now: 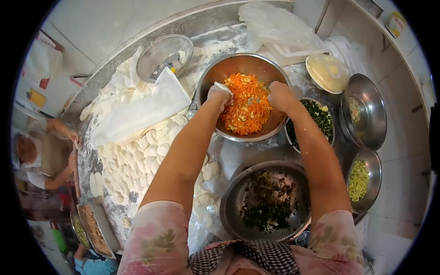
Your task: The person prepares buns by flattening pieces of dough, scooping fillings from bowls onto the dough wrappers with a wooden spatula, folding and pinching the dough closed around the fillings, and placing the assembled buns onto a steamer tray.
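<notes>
The shredded orange mixture (pixel 247 107), flecked with yellow bits, lies heaped in the large metal bowl (pixel 214 73) at the far middle of the counter (pixel 233 153). Both hands are inside the rim. The left hand (pixel 221 95), partly covered in something white, is at the left edge of the heap; I cannot tell whether its fingers are spread or pressed together. The right hand (pixel 279 95) looks curled by the right wall, its fingertips hidden, so whether it pinches anything cannot be told.

The heap reaches toward the near wall, so a hard sweep that way could push shreds over the rim. If the white covering is a loose glove, it might slip or tear into the food. Uneven pressure from the 2 hands could tip or slide the bowl, knocking the container of chopped greens (pixel 321 120) just beside it on the near right. The right forearm crosses above those greens, so clinging bits could drop in.

Nearer, the wide bowl (pixel 228 201) of dark greens and brown pieces sits between the arms, where falling scraps could mix in. On the left, a lowered forearm could squash the pale dough pieces (pixel 133 169).
</notes>
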### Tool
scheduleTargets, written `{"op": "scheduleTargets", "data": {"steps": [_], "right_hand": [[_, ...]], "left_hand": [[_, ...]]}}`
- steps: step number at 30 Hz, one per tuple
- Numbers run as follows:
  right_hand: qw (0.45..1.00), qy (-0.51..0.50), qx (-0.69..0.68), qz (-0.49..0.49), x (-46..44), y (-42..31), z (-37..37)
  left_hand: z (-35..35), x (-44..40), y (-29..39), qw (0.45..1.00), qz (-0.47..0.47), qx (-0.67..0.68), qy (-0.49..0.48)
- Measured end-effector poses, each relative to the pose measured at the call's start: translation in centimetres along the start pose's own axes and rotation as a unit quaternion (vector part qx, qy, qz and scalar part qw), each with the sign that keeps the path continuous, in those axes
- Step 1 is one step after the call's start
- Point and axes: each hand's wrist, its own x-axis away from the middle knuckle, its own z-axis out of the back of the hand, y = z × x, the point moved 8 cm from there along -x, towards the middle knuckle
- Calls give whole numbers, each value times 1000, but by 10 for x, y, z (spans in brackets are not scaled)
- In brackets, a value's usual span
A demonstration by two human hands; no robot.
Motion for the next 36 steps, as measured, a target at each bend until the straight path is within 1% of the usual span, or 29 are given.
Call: {"op": "scheduleTargets", "data": {"steps": [1, 2, 4, 6, 7, 9, 10, 12, 13, 15, 16, 17, 18, 20, 21, 24, 27, 30, 32, 33, 34, 36], "right_hand": [[999, -7, -31, 8, -6, 2, -12], [998, -14, -65, 17, -7, -3, -15], [990, -31, -131, 31, -2, -13, -22], [981, -22, -168, 91, -4, -23, -48], [975, -16, -185, 122, -6, -26, -61], [970, 10, -177, 169, 7, -42, -58], [966, 23, -172, 191, 12, -48, -54], [971, -57, -106, 208, 17, -55, -25], [969, -97, -73, 215, 17, -54, -17], [987, -16, -68, 147, 4, -30, 0], [991, 25, -64, 112, 1, -19, 6], [995, -7, -68, 72, -1, -15, 0], [987, -26, -116, 107, -1, -23, -11], [959, -66, -210, 177, 5, -44, -37], [962, -22, -199, 185, 17, -58, -30], [960, -21, -198, 197, 26, -59, -28], [977, -61, -63, 195, 27, -49, -6], [994, -101, -13, 49, 22, -24, -9], [979, -122, -126, 101, 17, -37, -43], [974, -112, -153, 121, 17, -43, -46], [968, -102, -179, 141, 18, -48, -49], [970, -45, -172, 167, 25, -59, -30]], "left_hand": [[-4, -6, 1, 984, -18, -179, -14], [-8, -7, 3, 935, -34, -352, -28], [-8, -6, 7, 924, -70, -377, 14], [-10, 4, 15, 910, -106, -397, 55], [-12, 8, 20, 895, -125, -424, 64], [-16, 21, 32, 861, -162, -474, 83], [-12, 24, 32, 881, -146, -443, 80], [-5, 26, 28, 915, -114, -381, 74], [-4, 25, 27, 919, -107, -374, 61], [-2, 18, 26, 929, -94, -357, 38], [-1, 18, 25, 924, -100, -367, 44], [-3, 14, 20, 918, -106, -380, 51], [-4, 13, 20, 911, -113, -393, 56], [-12, 15, 26, 882, -159, -440, 57], [-15, 21, 30, 866, -180, -463, 57], [-6, 46, 46, 894, -213, -386, 81], [-11, 38, 40, 894, -199, -402, 5], [-18, 27, 24, 845, -192, -499, -18], [-23, 6, 8, 846, -208, -492, 1], [-23, 7, 9, 846, -214, -488, 10], [-20, 7, 15, 845, -235, -478, 43], [-10, 32, 41, 841, -272, -456, 105]]}}
